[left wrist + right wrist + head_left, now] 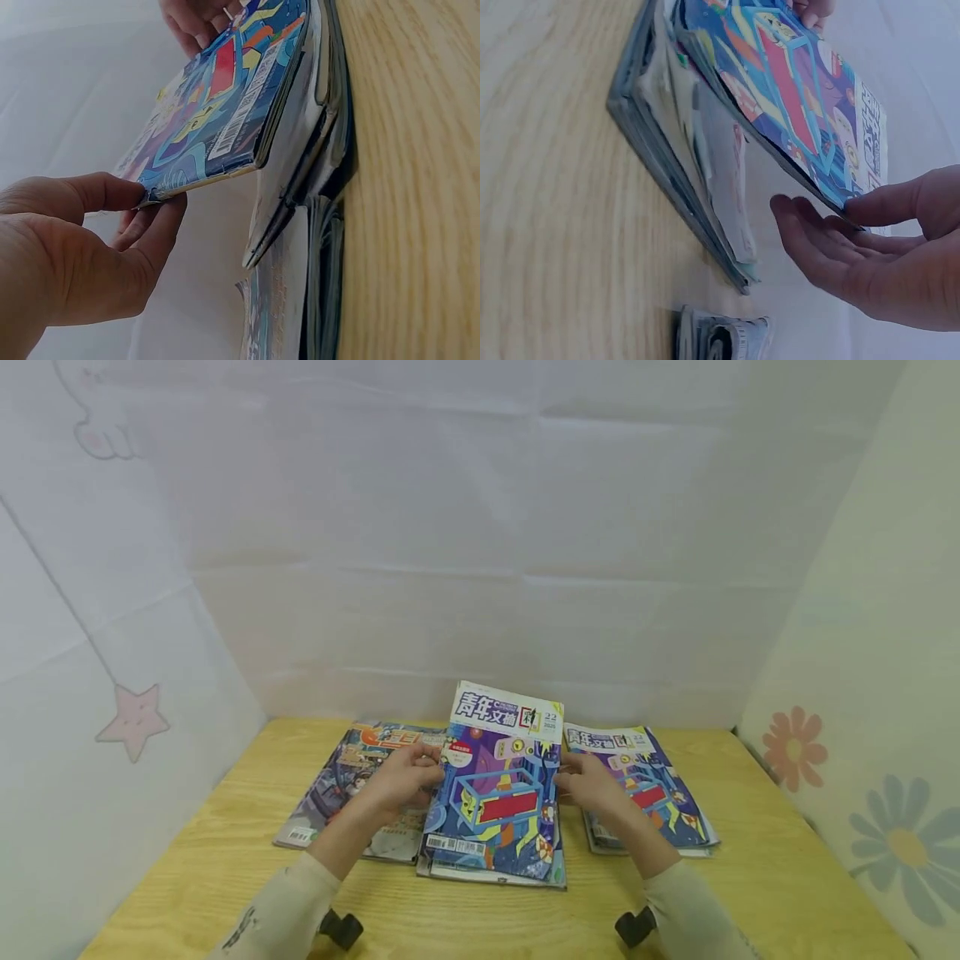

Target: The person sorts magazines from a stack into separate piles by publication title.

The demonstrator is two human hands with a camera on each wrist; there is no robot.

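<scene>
A blue and purple magazine [498,797] with a white title band is held tilted over the middle stack, its far end raised and its near end low over the stack. My left hand [405,777] pinches its left edge, thumb on the cover and fingers beneath in the left wrist view. On the opposite edge, my right hand [877,255] pinches it with the thumb above and the fingertips below. Under it lies a pile of magazines [292,157], mostly hidden by the cover in the head view. A gap shows between the raised magazine and this pile.
Left of the middle pile lies a stack with a dark, orange-titled cover [352,777]. To the right sits another stack, topped by a similar blue magazine [648,777]. White cloth [495,527] hangs behind the wooden table [202,868], and patterned cloth walls flank it.
</scene>
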